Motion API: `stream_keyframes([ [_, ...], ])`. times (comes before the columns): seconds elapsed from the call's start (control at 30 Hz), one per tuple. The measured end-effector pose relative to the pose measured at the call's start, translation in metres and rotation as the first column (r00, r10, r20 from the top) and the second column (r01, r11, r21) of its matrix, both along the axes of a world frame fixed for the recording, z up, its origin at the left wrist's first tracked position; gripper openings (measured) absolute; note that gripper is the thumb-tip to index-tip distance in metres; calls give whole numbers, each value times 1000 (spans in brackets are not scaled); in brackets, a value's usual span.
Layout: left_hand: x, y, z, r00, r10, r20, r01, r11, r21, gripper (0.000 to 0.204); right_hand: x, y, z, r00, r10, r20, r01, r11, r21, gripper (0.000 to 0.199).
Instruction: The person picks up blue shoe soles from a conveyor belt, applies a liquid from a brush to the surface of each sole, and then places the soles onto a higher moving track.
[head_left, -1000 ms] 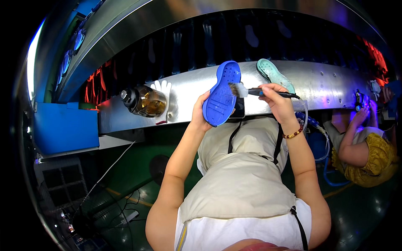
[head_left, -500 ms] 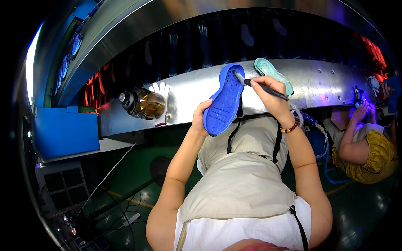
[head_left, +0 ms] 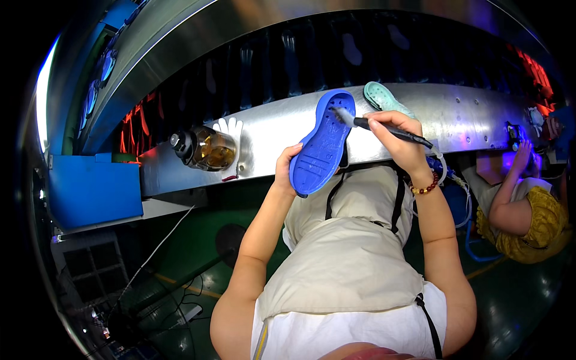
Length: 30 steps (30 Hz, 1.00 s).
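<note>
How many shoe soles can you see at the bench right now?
2. The blue sole is held up in the left hand, with the brush in the right hand at its top end. The mint-green sole lies on the metal ledge behind. Others may be hidden.

The blue shoe sole (head_left: pixel 323 144) looks like soft, matt rubber with small bumps on it, and the mint green shoe (head_left: pixel 384 99) looks like the same stuff. The long desk (head_left: pixel 480 117) is shiny grey metal (it glints in the light), and the jar (head_left: pixel 207 150) on it is clear and glossy. The apron (head_left: pixel 348 258) is plain, dull cloth, and the bracelet (head_left: pixel 427 187) has smooth, shiny beads.
</note>
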State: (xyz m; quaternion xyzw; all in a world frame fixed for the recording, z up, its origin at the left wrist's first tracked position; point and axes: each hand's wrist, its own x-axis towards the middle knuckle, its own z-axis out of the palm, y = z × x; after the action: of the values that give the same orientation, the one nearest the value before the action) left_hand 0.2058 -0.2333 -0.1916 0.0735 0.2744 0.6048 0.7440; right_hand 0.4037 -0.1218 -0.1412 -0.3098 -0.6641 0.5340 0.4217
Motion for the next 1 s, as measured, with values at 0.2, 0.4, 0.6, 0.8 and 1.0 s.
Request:
stream_keyframes([
  [0.2,6,0,3,1000,20,-14,-20,1000,-11,56,-9,0,-3,988,-106,109,52,910,411,9],
  [0.4,-4,-3,-6,999,-7,-34,8,1000,28,54,-15,-26,-7,991,-72,117,8,880,475,9],
  [0.6,-10,-9,-12,995,94,12,-95,995,34,51,-4,-39,-10,896,439,-65,-441,865,-240,13],
  [0.8,-1,-1,3,992,82,97,-87,995,46,51,3,-30,-1,998,68,-13,-59,932,357,21],
  [1.0,1,-1,6,989,108,100,-118,987,105,50,4,-46,2,959,-163,231,-145,417,897,17],
])
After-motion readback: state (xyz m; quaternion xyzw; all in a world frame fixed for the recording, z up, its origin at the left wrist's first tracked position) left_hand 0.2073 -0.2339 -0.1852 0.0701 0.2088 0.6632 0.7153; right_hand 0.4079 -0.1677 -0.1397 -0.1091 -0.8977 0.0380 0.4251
